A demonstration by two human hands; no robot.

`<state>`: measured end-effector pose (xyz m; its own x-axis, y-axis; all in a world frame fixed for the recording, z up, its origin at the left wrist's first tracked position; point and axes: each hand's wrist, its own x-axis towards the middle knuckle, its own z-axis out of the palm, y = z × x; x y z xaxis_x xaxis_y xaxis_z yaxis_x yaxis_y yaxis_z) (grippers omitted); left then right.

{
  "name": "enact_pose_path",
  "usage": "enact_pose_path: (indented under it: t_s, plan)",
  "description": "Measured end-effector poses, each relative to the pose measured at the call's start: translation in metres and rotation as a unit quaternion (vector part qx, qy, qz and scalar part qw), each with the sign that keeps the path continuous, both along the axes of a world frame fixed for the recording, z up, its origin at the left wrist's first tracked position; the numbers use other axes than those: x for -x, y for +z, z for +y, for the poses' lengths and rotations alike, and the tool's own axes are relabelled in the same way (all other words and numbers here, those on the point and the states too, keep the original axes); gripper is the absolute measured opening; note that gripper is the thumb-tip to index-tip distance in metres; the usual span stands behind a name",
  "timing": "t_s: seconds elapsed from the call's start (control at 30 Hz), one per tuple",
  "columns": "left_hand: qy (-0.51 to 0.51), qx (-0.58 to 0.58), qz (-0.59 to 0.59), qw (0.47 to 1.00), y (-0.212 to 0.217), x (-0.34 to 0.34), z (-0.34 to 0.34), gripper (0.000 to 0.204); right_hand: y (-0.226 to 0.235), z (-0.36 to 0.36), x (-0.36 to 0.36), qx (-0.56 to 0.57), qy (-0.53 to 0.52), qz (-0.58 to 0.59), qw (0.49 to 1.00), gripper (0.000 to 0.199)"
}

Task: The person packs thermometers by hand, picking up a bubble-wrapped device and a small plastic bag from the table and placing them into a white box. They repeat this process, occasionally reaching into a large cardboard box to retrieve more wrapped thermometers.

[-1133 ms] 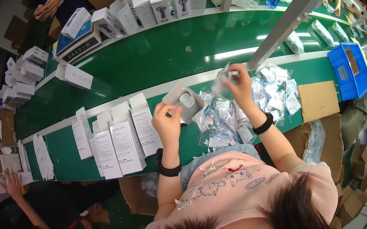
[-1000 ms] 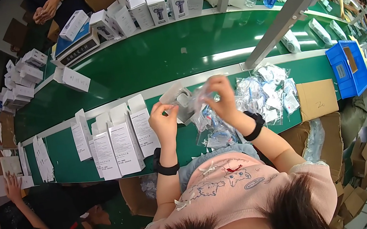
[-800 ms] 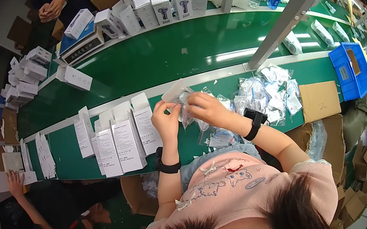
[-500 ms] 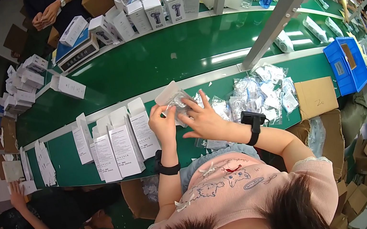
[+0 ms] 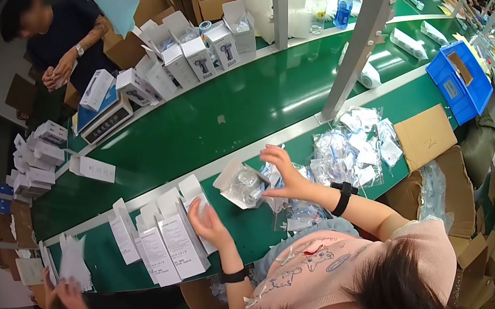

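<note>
Between my hands stands an open white carton with a clear plastic packet in its mouth. My left hand is raised beside a row of upright white cartons, its fingers apart and holding nothing. At the right side of the open carton, my right hand is spread with thumb and fingers wide, its thumb tip close to the carton's edge. To the right of that hand lies a pile of clear bags with white and blue contents.
A brown cardboard sheet and a blue bin are at the right. A metal post rises behind the bags. Across the green belt stand more cartons. At the left, a co-worker's hand is by white flat cartons.
Both hands have let go of the carton and its plastic packet and moved apart. The view has shifted, and the co-worker at the left has reached to the flat cartons.
</note>
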<state>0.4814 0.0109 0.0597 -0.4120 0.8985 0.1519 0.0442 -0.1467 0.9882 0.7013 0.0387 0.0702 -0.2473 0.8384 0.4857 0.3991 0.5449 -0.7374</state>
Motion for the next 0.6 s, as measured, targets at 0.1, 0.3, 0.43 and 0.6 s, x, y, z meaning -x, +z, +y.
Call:
enact_pose_path:
  t_s: [0.1,0.3,0.43,0.6]
  plan:
    - [0.018,0.074,0.338,0.938,-0.028,0.013,-0.006,0.058,-0.019,0.018,-0.005,0.066,0.052,0.001,0.996,0.089]
    - [-0.022,0.249,0.734,0.631,-0.055,0.01,-0.004,0.078,-0.033,0.047,0.005,0.26,0.234,-0.021,0.937,0.098]
    - [-0.048,0.236,0.632,0.736,-0.034,-0.015,-0.02,0.079,-0.028,0.088,-0.01,0.235,0.101,0.113,0.96,0.096]
    - [-0.189,0.219,0.585,0.758,-0.021,-0.049,-0.036,0.089,-0.042,0.161,-0.042,0.169,-0.061,0.12,0.976,0.098]
